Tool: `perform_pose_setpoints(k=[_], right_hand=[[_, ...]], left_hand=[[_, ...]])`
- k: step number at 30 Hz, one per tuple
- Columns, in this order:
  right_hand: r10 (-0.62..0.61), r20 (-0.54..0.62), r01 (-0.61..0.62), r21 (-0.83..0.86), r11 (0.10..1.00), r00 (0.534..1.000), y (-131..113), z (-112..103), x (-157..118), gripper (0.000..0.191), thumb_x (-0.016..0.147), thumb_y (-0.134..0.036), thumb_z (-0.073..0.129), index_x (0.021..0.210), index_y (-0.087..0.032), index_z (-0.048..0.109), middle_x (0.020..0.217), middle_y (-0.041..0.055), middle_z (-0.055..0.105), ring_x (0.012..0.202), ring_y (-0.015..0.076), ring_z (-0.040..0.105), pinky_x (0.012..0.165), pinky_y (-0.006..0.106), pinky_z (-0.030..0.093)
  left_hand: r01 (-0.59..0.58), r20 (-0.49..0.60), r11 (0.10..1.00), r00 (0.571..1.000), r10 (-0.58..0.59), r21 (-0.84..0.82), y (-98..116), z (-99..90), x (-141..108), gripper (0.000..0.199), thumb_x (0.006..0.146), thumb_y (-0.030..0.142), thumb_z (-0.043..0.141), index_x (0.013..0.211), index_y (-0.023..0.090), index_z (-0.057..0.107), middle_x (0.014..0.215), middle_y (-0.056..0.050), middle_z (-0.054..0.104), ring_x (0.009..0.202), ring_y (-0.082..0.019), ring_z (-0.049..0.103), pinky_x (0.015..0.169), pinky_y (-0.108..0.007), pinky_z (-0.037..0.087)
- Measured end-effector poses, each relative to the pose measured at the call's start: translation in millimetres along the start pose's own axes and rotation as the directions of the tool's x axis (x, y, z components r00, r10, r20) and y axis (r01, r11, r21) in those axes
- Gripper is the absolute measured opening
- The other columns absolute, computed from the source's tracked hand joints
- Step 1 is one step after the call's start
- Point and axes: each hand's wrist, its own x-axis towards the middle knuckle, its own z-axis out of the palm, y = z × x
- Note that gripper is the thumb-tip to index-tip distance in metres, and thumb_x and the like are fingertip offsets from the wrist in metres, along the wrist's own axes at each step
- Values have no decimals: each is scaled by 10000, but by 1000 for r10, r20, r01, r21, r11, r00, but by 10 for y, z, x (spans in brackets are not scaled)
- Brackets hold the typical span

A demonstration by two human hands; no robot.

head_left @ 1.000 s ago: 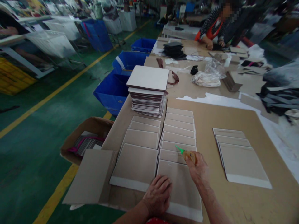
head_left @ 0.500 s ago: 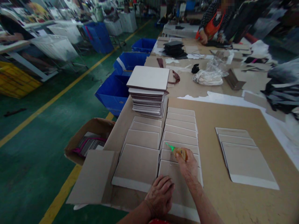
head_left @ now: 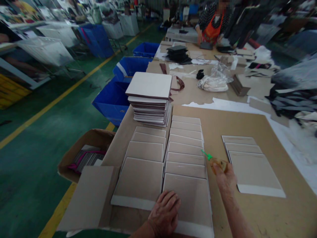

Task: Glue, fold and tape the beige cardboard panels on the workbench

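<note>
My right hand (head_left: 228, 173) is wrapped round a small glue bottle (head_left: 219, 164) of amber colour with a green pointed nozzle. The nozzle tip hovers by the right edge of the middle column of overlapping beige panels (head_left: 187, 190). On the near left corner of the lowest panel in that column lies my left hand (head_left: 165, 211), fingers lightly bent and resting on the surface, holding nothing. To its left runs another column of overlapping panels (head_left: 140, 177). A third, shorter group of panels (head_left: 255, 170) lies right of my right hand.
Behind the left column rises a tall stack of boards (head_left: 150, 86). Blue bins (head_left: 111, 99) and a cardboard box (head_left: 86, 138) stand beside the table's left edge. A plastic bag (head_left: 215, 79) lies farther back, where a person in an orange apron (head_left: 213, 29) works.
My right hand has moved right with the glue bottle, from over the middle column to its right edge. My left hand stays on the lowest panel. The view has shifted slightly.
</note>
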Motion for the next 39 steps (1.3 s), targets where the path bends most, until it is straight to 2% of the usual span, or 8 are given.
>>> perform_pose_setpoints(k=[5,7,13,20,27,33,36,39], right_hand=[[-33,36,41,-277,960,999,-102,-7,24,400,708,-515,647,981,-223,628,873,56,654,786,262,588,737,431,458],[-53,66,72,-332,940,996,-147,13,16,386,729,-518,614,990,-234,624,872,59,655,784,265,587,724,422,452],[-120,177,175,-340,924,977,-200,211,-83,372,753,-496,588,1009,-229,623,853,50,649,774,243,587,702,367,431],[-209,263,281,-276,919,942,-320,534,-199,323,782,-471,575,990,-228,615,905,49,632,807,235,568,734,377,426],[-234,342,306,-176,935,910,-495,832,-337,289,803,-433,565,990,-221,626,909,44,647,835,225,577,757,354,423],[-210,354,241,-44,970,911,-569,1019,-439,301,768,-455,615,957,-222,641,892,33,658,825,222,582,768,356,430],[-120,327,113,42,993,937,-514,1063,-432,328,737,-485,644,920,-213,629,784,10,654,707,201,594,660,326,458],[-27,261,-8,131,991,965,-404,970,-308,399,715,-544,633,920,-206,580,749,2,646,608,177,592,534,282,448]], left_hand=[[16,-24,1000,1000,-17,-21,1,32,-12,478,843,265,541,1316,191,536,1303,-42,603,1295,-242,432,1138,-463,306],[19,-16,999,1000,-20,-28,4,44,-20,479,846,271,546,1319,196,533,1310,-42,599,1295,-241,433,1141,-466,308],[25,12,999,1000,-24,-30,2,27,-21,475,854,287,548,1320,198,528,1319,-38,595,1283,-244,444,1132,-473,325],[36,38,998,999,-34,-52,22,-1,-8,487,852,277,538,1331,194,517,1325,-46,591,1280,-246,454,1148,-471,305],[51,9,997,999,-51,-61,27,23,-11,462,878,325,541,1323,205,520,1306,-37,606,1274,-232,463,1152,-448,297],[46,40,997,998,-43,-60,33,-29,7,501,839,289,554,1329,191,508,1317,-42,598,1273,-240,463,1128,-456,342],[39,34,998,999,-37,-40,37,-44,16,503,818,250,561,1315,187,520,1312,-54,598,1267,-243,469,1130,-461,346],[26,19,999,999,-25,-23,30,-41,22,491,820,265,565,1304,194,532,1298,-54,606,1256,-239,479,1126,-454,355]])
